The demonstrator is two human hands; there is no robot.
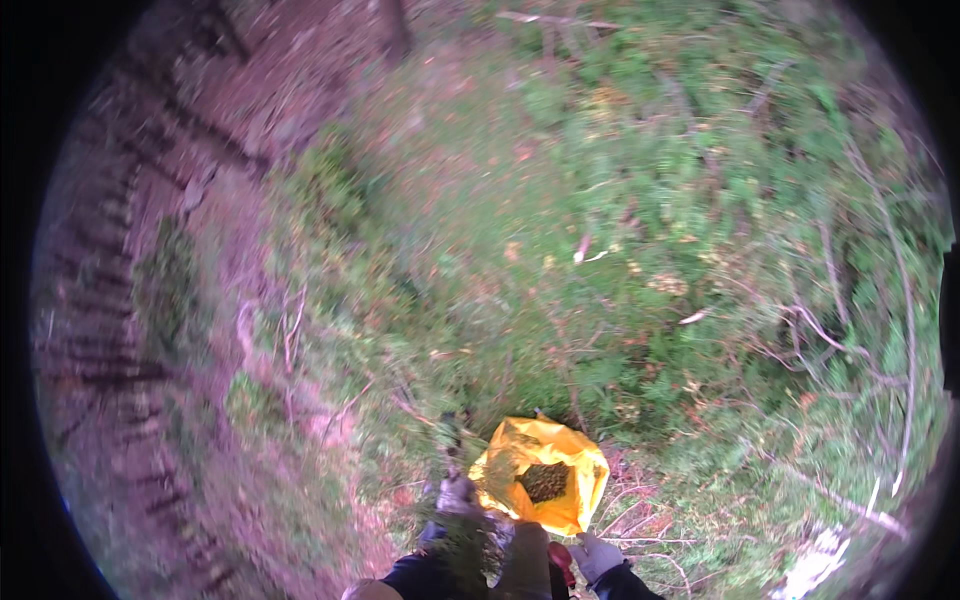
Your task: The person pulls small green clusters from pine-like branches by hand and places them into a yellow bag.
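A yellow bag (520, 440) stands with its mouth spread wide at the lower middle. Inside lies a heap of small brown pieces (545, 482), too blurred to name. My right hand (597, 556), in a pale glove, is closed at the bag's near right rim. Left of the bag, a greyish blurred shape past a dark blue sleeve (408, 574) looks like my left hand (458, 495); its fingers cannot be made out. Green conifer sprigs (463, 555) partly cover that arm. A red object (562, 563) shows beside my right hand, its kind unclear.
Low green growth (640, 250) with dry twigs covers the slope ahead. Bare curved branches (900, 300) lie at the right, and a pale stick (840, 500) lies lower right. Tree trunks (395, 30) stand over reddish ground at the upper left.
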